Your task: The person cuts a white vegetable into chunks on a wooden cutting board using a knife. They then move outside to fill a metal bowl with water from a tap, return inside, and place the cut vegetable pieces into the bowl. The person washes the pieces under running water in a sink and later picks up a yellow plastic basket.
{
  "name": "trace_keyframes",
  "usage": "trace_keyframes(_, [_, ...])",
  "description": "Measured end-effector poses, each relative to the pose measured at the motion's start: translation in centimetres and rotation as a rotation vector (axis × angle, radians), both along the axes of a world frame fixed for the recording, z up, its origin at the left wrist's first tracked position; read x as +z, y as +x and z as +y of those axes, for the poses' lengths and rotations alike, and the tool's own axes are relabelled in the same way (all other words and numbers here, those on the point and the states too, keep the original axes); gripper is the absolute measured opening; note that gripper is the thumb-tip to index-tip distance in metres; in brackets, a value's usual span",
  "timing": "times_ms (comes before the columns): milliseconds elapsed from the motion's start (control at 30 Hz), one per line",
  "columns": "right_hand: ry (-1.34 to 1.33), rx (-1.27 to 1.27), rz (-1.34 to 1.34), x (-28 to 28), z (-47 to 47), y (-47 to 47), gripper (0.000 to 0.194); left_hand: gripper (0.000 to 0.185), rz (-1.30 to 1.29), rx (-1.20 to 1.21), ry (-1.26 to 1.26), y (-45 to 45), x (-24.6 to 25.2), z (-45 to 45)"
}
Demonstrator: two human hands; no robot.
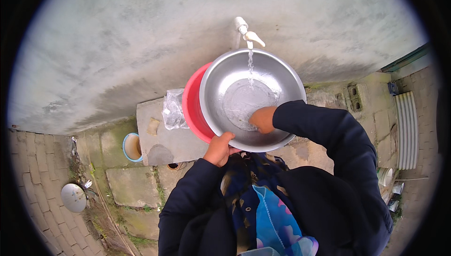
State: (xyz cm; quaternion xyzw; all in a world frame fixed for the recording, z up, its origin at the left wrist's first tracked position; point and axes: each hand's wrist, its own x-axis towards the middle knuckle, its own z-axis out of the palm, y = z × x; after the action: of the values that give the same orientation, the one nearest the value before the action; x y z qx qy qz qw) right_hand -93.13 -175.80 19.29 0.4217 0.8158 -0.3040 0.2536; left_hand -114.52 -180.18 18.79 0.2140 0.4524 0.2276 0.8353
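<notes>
Water runs from a white plastic tap (253, 39) on the wall into a wide stainless steel basin (218, 90). My left hand (220, 149) grips the basin's near-left rim, thumb over the edge and fingers beneath. Inside the basin, my right hand (263, 119) reaches down to the bottom at the near right, in or at shallow water; its fingertips are hidden, so whether it holds anything is unclear. Partly under the steel basin, on its left, is a red plastic basin (192, 104).
A clear plastic bag (173, 109) lies on a stone slab (155, 109) left of the basins. Beside the slab stands a blue-rimmed bucket (132, 147). A concrete wall (169, 44) rises behind. A corrugated sheet (407, 129) lies far right, and a satellite dish (74, 198) far left.
</notes>
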Motion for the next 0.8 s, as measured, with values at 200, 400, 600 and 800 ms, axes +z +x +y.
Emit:
trace_keyframes(200, [0.825,-0.16,0.125,0.5,8.9,0.6,0.016,0.032,-0.143,0.09,-0.045,0.1,0.5,-0.6])
trace_keyframes(400, [-0.034,0.123,-0.266,0.5,2.2,0.4,0.036,0.034,-0.017,0.03,-0.023,-0.1,0.0,-0.4])
trace_keyframes(600, [0.769,-0.052,0.216,-0.7,9.1,-1.8,0.027,0.039,-0.056,-0.025,-0.056,-0.5,0.4,-0.6])
trace_keyframes(800, [-0.049,0.14,-0.347,0.8,3.7,1.4,0.034,0.032,-0.084,0.073,0.029,-1.1,0.8,-0.5])
